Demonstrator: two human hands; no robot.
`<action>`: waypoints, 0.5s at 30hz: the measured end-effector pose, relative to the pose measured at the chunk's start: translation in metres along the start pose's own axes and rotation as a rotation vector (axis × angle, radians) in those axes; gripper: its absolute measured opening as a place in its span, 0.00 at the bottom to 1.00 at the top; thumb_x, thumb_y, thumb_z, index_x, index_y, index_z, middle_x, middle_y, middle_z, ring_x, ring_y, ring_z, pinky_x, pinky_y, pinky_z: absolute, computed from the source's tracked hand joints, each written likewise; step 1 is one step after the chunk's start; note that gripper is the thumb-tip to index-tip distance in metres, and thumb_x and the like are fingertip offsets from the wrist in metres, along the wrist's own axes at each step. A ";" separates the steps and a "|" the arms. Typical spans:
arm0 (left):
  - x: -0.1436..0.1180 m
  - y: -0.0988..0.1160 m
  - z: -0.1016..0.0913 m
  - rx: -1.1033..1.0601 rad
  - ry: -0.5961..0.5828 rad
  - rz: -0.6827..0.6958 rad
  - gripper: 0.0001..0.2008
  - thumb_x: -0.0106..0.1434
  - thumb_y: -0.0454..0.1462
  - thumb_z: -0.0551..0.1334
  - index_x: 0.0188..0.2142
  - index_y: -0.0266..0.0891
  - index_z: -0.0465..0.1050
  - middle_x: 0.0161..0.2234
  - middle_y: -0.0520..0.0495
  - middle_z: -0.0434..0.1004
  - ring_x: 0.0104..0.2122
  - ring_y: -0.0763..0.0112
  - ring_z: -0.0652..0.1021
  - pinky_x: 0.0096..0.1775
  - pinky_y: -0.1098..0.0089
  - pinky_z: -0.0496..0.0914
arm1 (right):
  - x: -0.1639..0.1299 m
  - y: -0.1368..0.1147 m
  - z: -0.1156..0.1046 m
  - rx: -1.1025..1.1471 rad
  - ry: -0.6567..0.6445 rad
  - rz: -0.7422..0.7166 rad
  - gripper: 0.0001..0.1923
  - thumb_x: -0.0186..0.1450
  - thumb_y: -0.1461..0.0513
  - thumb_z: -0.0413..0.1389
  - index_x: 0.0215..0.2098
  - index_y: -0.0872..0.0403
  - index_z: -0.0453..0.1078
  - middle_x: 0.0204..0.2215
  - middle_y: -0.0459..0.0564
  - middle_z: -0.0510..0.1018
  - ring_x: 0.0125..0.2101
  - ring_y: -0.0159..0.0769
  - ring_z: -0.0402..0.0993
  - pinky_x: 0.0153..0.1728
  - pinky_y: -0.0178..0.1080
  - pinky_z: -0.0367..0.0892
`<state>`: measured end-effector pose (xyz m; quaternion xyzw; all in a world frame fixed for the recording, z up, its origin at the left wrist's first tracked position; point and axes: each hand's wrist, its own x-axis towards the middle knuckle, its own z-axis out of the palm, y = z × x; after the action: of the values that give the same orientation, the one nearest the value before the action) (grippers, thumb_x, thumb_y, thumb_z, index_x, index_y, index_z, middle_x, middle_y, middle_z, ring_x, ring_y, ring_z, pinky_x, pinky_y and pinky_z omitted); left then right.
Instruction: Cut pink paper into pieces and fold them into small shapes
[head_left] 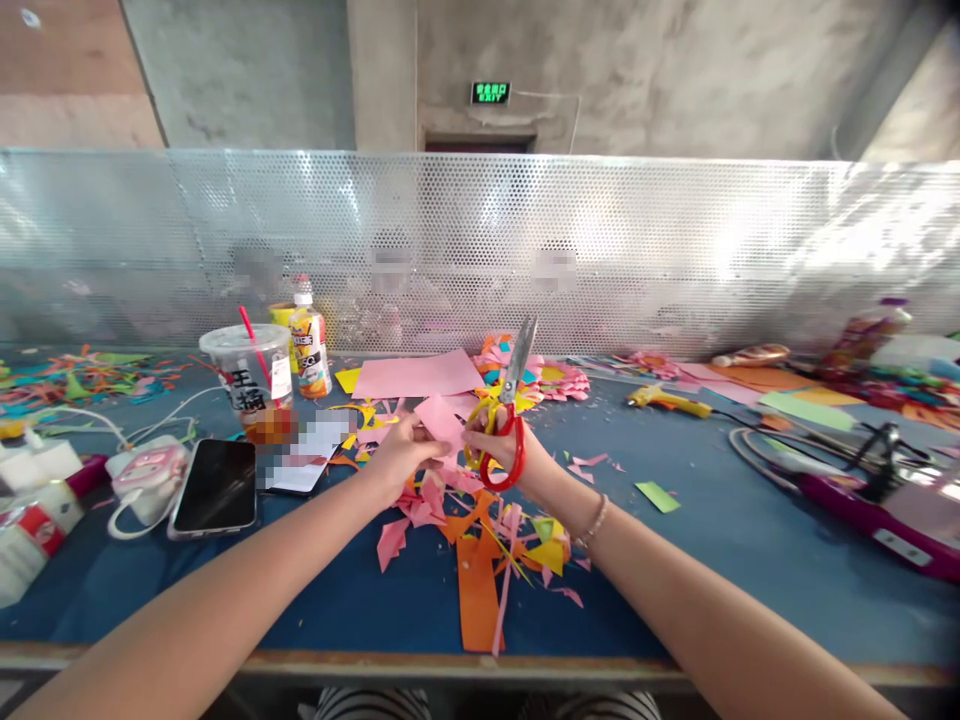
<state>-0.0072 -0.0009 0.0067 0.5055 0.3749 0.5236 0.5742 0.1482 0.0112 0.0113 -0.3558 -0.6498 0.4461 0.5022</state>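
Behind everything: perforated metal screen [637, 250]. In front of it, blue tabletop [720, 590]. Pink sheet [416, 376] lies flat beyond the hands. Cup [238, 380] with red straw stands to the left, phone [217, 485] nearer, screen dark. Left hand [397, 455] clamped on small pink piece; right hand [493, 442] clamped on scissors [512, 384], blades up, fingertips by the piece's right edge. Small pink piece [442, 422] sits between both hands, over mixed paper scraps [427, 500].
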 end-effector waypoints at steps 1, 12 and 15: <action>0.001 -0.001 -0.001 -0.001 -0.005 -0.009 0.13 0.40 0.32 0.68 0.25 0.35 0.66 0.22 0.51 0.71 0.22 0.75 0.73 0.25 0.74 0.68 | 0.000 -0.001 -0.001 -0.022 -0.001 -0.014 0.12 0.50 0.60 0.58 0.22 0.54 0.57 0.17 0.40 0.64 0.17 0.27 0.64 0.20 0.33 0.62; 0.004 0.009 -0.001 -0.457 0.101 -0.053 0.05 0.45 0.25 0.64 0.24 0.30 0.73 0.24 0.45 0.77 0.27 0.73 0.77 0.34 0.74 0.73 | -0.006 -0.001 -0.001 -0.040 -0.013 0.010 0.16 0.55 0.50 0.52 0.24 0.53 0.55 0.14 0.37 0.57 0.14 0.23 0.53 0.16 0.30 0.53; 0.007 0.014 -0.005 -0.570 0.159 0.008 0.04 0.48 0.24 0.62 0.25 0.29 0.73 0.24 0.47 0.76 0.27 0.76 0.77 0.33 0.78 0.73 | -0.010 -0.002 0.004 -0.117 -0.020 0.030 0.19 0.54 0.47 0.51 0.26 0.53 0.55 0.15 0.37 0.55 0.15 0.23 0.51 0.16 0.30 0.52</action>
<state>-0.0144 0.0057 0.0199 0.2826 0.2544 0.6479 0.6600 0.1473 0.0002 0.0092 -0.3898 -0.6744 0.4181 0.4673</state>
